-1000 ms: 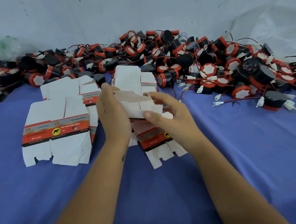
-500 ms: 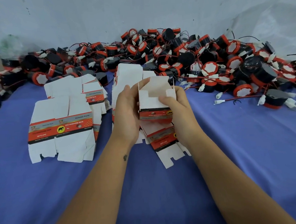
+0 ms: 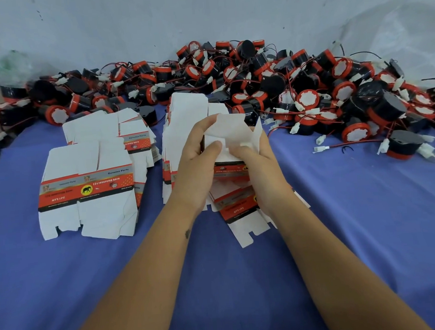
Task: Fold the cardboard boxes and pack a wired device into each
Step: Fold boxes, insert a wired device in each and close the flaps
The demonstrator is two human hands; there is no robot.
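Both hands hold one cardboard box [image 3: 232,148] above the middle of the desk [image 3: 369,218]. The left hand [image 3: 195,163] grips its left side and the right hand [image 3: 258,162] its right side, thumbs pressing the white flaps. The wired devices [image 3: 257,84] lie along the far edge.

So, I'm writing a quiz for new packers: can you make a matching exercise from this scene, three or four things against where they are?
Things:
1. half-folded box
2. flat box stack with the elephant logo
3. pile of wired devices
4. loose white connector

Places:
A. along the wall at the back of the table
B. held between both hands
C. on the blue cloth to the right of the hands
D. on the blue cloth to the left of the hands

Pairs: 1-B, 2-D, 3-A, 4-C
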